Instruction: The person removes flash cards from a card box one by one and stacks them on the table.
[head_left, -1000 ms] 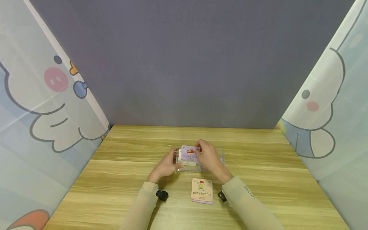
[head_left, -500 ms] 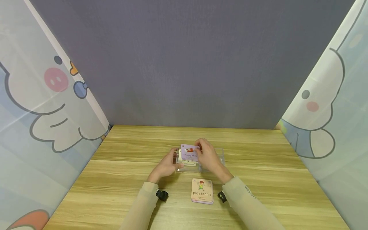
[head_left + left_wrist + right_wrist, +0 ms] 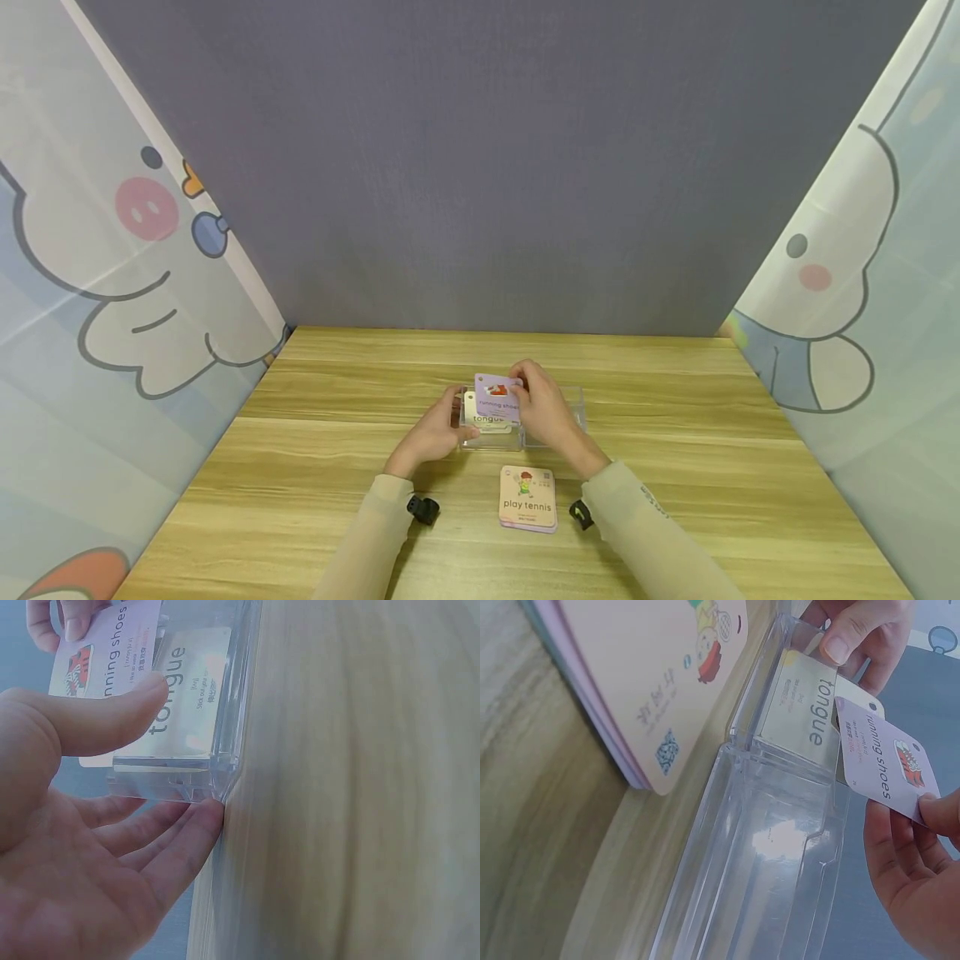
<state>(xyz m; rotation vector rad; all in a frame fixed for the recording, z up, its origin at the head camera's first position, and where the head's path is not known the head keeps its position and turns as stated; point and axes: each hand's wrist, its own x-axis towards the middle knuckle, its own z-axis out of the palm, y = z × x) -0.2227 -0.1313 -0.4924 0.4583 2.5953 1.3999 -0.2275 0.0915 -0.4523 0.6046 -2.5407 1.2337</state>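
A clear plastic two-compartment box (image 3: 491,443) stands on the table. My left hand (image 3: 430,430) grips its left end, the thumb reaching over the card side and the fingertips against the outer wall in the left wrist view. A cream flashcard reading "tongue" (image 3: 802,705) stands in the left compartment. With thumb and fingers, my right hand (image 3: 546,407) pinches the right edge of a purple "running shoes" flashcard (image 3: 495,393). That card is tilted over the left compartment and overlaps the upper part of the cream card. No card shows in the right compartment (image 3: 772,847).
Nearer to me, between the forearms, lies a stack of flashcards (image 3: 527,497) topped by one reading "play tennis". A grey panel (image 3: 495,183) rises behind the wooden table (image 3: 660,433), and cartoon-printed curtains (image 3: 832,275) flank both sides.
The purple card has risen slightly with my right hand, uncovering the word "tongue" on the cream card below. My left hand and the box have stayed in place.
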